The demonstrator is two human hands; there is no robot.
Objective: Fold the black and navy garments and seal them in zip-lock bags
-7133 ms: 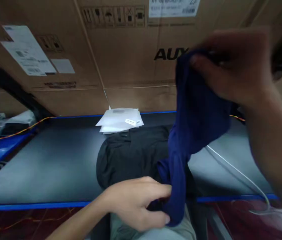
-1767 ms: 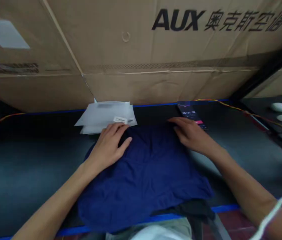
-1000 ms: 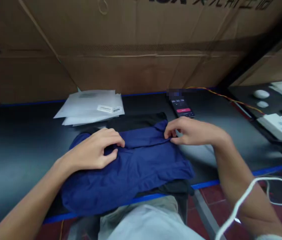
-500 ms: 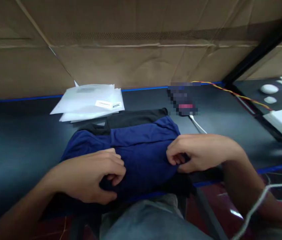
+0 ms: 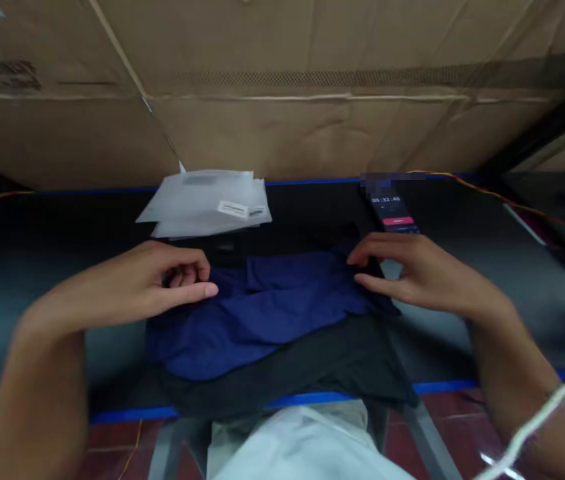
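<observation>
A dark blue cloth garment [image 5: 282,310] lies rumpled on the black tabletop, creased across its middle. Black cloth [image 5: 332,357] shows under it and reaches the front edge. At the garment's upper left is my left hand [image 5: 172,283]; its fingers curl loosely and its thumb points out over the blue cloth, apart from the index finger. By the upper right corner is my right hand [image 5: 402,270], thumb and index finger parted by a small gap close to the fabric. No cloth is visibly gripped in either hand.
Several white plastic sleeves [image 5: 207,200] with a barcode label lie behind the garment. A phone [image 5: 393,212] showing a timer rests at the back right. Cardboard [image 5: 282,127] walls off the rear. A white cable [image 5: 532,430] hangs by the right arm.
Both hands have moved up and outward, away from the garment's middle. The blue cloth's lower edge has shifted back, and more black cloth shows in front. The view has turned slightly left.
</observation>
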